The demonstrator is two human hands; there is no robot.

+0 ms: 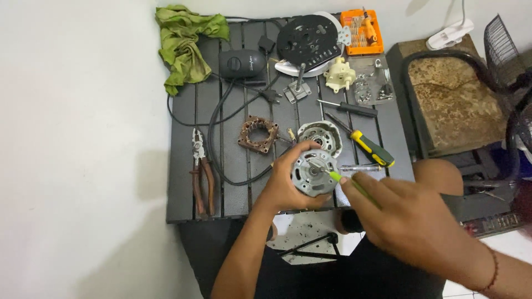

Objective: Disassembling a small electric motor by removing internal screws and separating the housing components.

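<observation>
The round silver motor housing [315, 173] sits at the near edge of the dark slatted counter [183, 166], gripped around its rim by the left hand [288, 180], whose fingers are curled closed on it so the flat face with its centre hole tilts up toward the camera. The right hand [413, 221] is closed around a thin green-handled screwdriver [346, 181], its tip resting at the middle of the housing's face. By the look of it, the step in hand is working on the housing's centre or one of its fasteners; the next move seems to call for a steady hold with the left hand and a tip kept square so it does not slip off. Just behind the housing lies the other silver end cover [321, 135], and to the left of that a brown copper-wound stator [258, 133]. Right of the housing lies a yellow-and-black screwdriver [372, 148]; farther behind are a black screwdriver [348, 107] and a cream plastic gear piece [339, 74]. Well left of the housing lie red-handled pliers [200, 174], with a black cable [216, 138] looping between. At the far edge sit a green rag [185, 39], a black round plate [308, 37] and an orange bit case [362, 30].
</observation>
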